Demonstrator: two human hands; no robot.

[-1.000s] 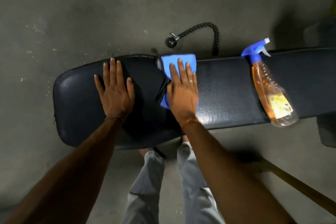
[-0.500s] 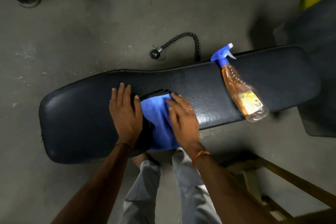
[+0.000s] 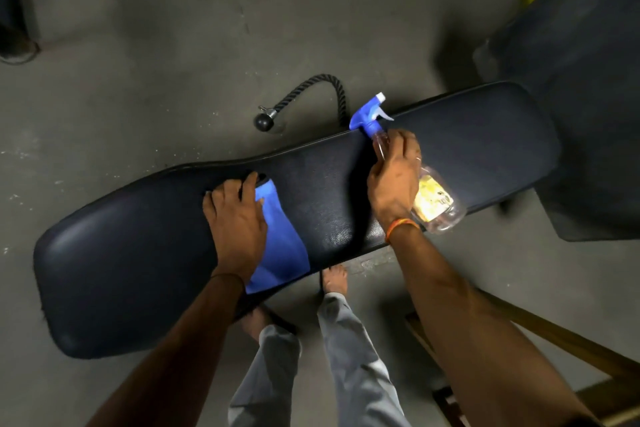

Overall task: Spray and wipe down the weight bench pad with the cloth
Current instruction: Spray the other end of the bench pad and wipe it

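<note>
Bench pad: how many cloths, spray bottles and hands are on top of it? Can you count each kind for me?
On the bench pad:
Blue cloth: 1
Spray bottle: 1
Hands: 2 (left hand rests on the cloth, right hand grips the bottle)
Total: 4

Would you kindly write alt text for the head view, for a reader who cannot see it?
A person's right hand grasps a spray bottle lying on a black bench pad; the left hand rests on a blue cloth.
</note>
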